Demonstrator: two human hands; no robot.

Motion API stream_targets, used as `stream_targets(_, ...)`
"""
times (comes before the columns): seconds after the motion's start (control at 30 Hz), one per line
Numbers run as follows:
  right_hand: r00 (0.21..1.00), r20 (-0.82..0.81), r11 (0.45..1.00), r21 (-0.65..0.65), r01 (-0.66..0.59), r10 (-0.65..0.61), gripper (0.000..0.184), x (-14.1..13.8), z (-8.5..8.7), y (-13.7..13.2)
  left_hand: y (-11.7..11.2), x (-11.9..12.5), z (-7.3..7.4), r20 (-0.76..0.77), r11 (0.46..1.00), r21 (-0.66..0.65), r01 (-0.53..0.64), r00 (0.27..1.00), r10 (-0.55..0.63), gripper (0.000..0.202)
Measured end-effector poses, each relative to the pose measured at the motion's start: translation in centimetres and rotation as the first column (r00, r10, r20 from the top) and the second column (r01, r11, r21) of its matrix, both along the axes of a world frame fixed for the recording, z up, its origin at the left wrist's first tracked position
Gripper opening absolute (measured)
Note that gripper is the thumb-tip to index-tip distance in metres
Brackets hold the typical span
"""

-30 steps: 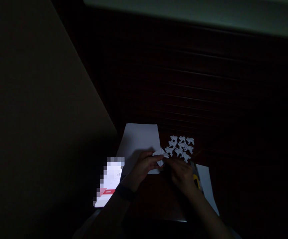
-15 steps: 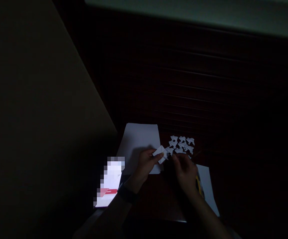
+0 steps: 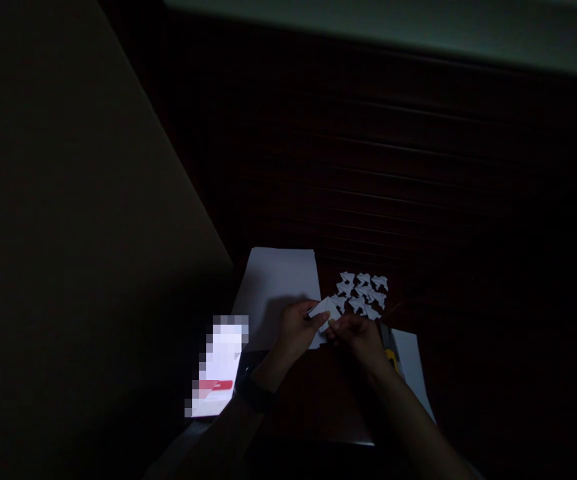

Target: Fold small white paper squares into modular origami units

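Note:
A small folded piece of white paper (image 3: pixel 326 308) is held up between my two hands. My left hand (image 3: pixel 296 329) pinches its left side, thumb on top. At its lower right corner, my right hand (image 3: pixel 361 340) closes thumb and fingers on the paper. Just beyond it lie several small folded paper figures (image 3: pixel 363 292), loosely grouped in rows on the dark table. A stack of white paper sheets (image 3: pixel 281 280) lies behind and partly under my left hand.
A lit screen (image 3: pixel 221 367), partly pixelated, stands left of my left forearm. Right of my right wrist are a yellow and dark tool (image 3: pixel 391 357), its kind unclear, and another white sheet (image 3: pixel 413 367). The dark table (image 3: pixel 318 407) ends near the bottom. A pale wall (image 3: pixel 68 200) rises at left.
My right hand has moved left and now grips the folded paper. The paper is turned slightly in my left hand. More of the yellow tool shows now.

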State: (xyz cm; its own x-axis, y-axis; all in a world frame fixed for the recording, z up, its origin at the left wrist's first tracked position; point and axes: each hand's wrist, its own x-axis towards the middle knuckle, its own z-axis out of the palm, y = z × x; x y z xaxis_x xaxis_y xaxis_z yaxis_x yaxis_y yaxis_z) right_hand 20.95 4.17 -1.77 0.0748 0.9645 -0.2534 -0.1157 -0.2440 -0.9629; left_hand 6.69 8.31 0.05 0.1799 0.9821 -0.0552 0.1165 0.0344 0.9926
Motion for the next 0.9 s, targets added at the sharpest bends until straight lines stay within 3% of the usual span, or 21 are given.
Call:
stream_targets(0.13, 0.994, 0.111, 0.997, 0.08, -0.008, -0.001, 0.032, -0.1, 0.5, 0.1, -0.2, 0.2, 0.6, 0.032, 0.998, -0.056, -0.041, 0.999, 0.043, 0.019)
stream_targets(0.3, 0.995, 0.102, 1.0, 0.029, -0.012, 0.009, 0.037, -0.3, 0.7, 0.2, -0.6, 0.5, 1.2, 0.006, 0.994, -0.079, -0.077, 0.997, 0.078, 0.017)
stream_targets(0.5, 0.998, -0.047, 0.993, -0.113, 0.033, -0.039, 0.032, -0.2, 0.3, 0.0, -0.6, 0.5, 0.2, -0.097, 0.996, 0.005, -0.088, 0.991, 0.088, 0.02)
stream_targets(0.7, 0.996, -0.079, 0.977, -0.21, 0.028, -0.046, 0.03, 0.1, 0.2, 0.2, -0.8, 0.4, -0.6, -0.135, 0.998, 0.035, -0.059, 0.989, 0.063, 0.024)
stream_targets(0.8, 0.999, -0.023, 0.985, -0.169, 0.031, -0.035, 0.029, 0.0, 0.4, 0.2, -0.9, 0.5, -0.5, -0.111, 0.998, 0.01, -0.068, 0.991, 0.069, 0.023)
stream_targets(0.9, 0.981, 0.181, 0.997, -0.032, 0.069, -0.062, 0.029, -0.1, 0.5, 0.1, -0.8, 0.7, -0.4, -0.059, 0.994, -0.067, -0.087, 0.995, 0.083, 0.022)
